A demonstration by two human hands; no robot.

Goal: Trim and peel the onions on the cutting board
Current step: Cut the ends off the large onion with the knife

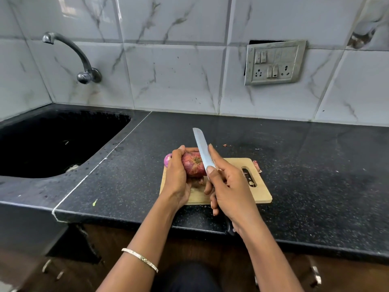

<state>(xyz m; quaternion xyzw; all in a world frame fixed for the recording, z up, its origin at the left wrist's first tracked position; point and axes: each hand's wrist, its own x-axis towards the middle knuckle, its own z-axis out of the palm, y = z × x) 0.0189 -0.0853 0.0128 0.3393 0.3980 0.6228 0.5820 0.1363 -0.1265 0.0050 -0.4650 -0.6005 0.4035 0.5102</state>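
**Hands Steady a Red Onion Under the Knife**

Both hands meet over a wooden cutting board [235, 194] on a black speckled counter [305, 165]. The left hand [176, 175] curls around a red onion [192, 165], thumb at the far side and fingers wrapped beneath, holding it just above the board's left half. The onion lies on its side, its long axis running roughly left to right, with the brown, dried root end turned toward the camera and to the right, where the blade meets it. The papery skin is still on.

The right hand [229, 186] grips a knife [202, 152] by the handle, which is almost wholly hidden in the palm; the forefinger lies along the blade's spine and the thumb presses the flat near the heel. The blade points away from the person and slightly left, its tip clear of the board's far edge, its lower part touching the onion's right side.

A second, peeled purple onion [167, 160] peeks out behind the left hand at the board's far left corner. Scraps of skin [257, 166] lie just off the board's right edge, and more bits sit in the board's handle slot [249, 176].

A dark sink [52, 144] is set into the counter at left, with a curved metal tap [84, 66] fixed to the marble-patterned wall tiles above it. A switch and socket plate [274, 62] hangs on the wall at right. A thin bangle [140, 259] circles the left forearm.
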